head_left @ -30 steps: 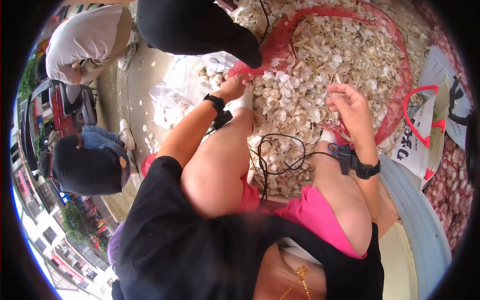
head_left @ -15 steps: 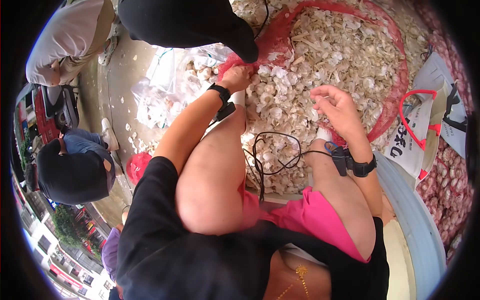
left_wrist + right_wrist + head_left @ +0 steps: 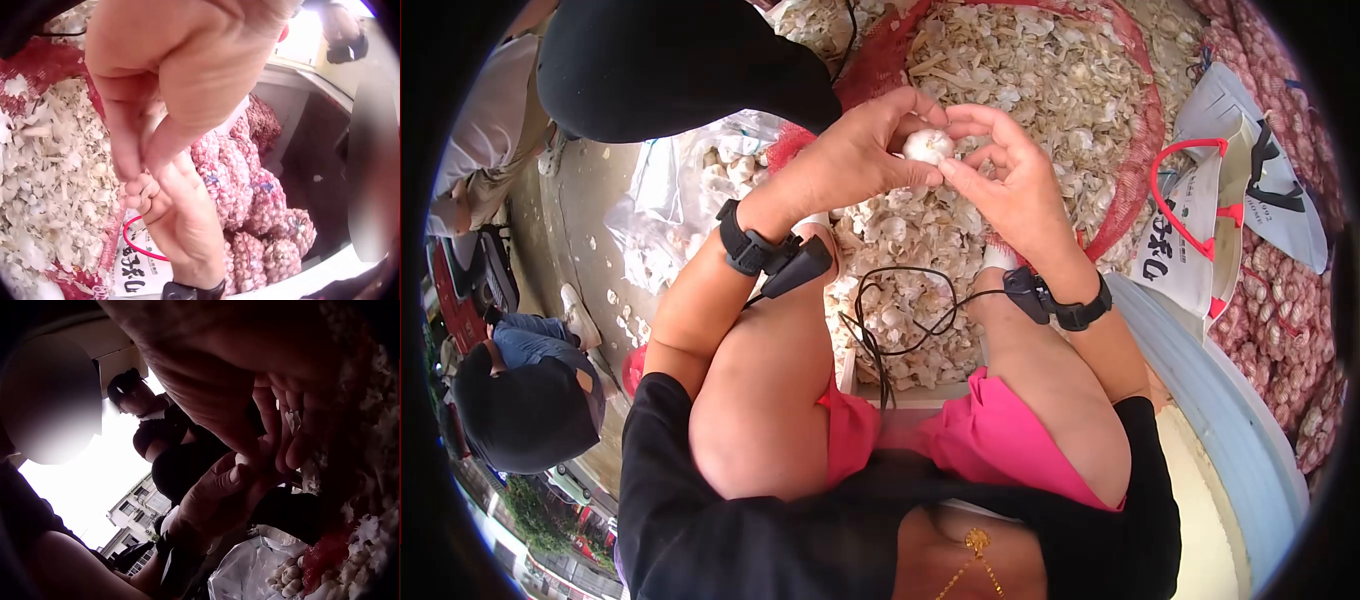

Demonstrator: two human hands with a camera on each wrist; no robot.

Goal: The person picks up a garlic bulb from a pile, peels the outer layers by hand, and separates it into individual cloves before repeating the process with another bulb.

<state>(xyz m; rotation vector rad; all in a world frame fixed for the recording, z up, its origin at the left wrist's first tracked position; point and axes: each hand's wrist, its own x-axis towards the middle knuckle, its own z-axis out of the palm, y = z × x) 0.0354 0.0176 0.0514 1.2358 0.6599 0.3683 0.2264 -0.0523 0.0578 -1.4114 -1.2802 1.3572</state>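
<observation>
A white garlic bulb [image 3: 928, 147] is held up between both hands, above the heap of loose garlic skins [image 3: 900, 230]. My left hand [image 3: 855, 150] grips it from the left between thumb and fingers. From the other side my right hand [image 3: 1015, 185] pinches at it, thumb tip against its lower edge and fingers curled at its upper side. In the left wrist view the left hand [image 3: 194, 69] mostly hides the bulb, and the right fingertips meet the left ones. A scrap of white skin [image 3: 292, 422] clings to the right fingers in the right wrist view.
Beside the left forearm lies a clear plastic bag [image 3: 665, 195] with garlic bulbs. Red mesh netting [image 3: 1140, 130] rings the heap. A white bag with red handles [image 3: 1175, 250] and stacked garlic sacks [image 3: 1280, 300] stand right. Black cable [image 3: 900, 350] loops between the legs. Another person's dark sleeve [image 3: 690, 70] reaches close.
My left hand has come up from the red netting by the plastic bag and now holds a garlic bulb. The right hand has moved left to meet it. The head view has shifted slightly.
</observation>
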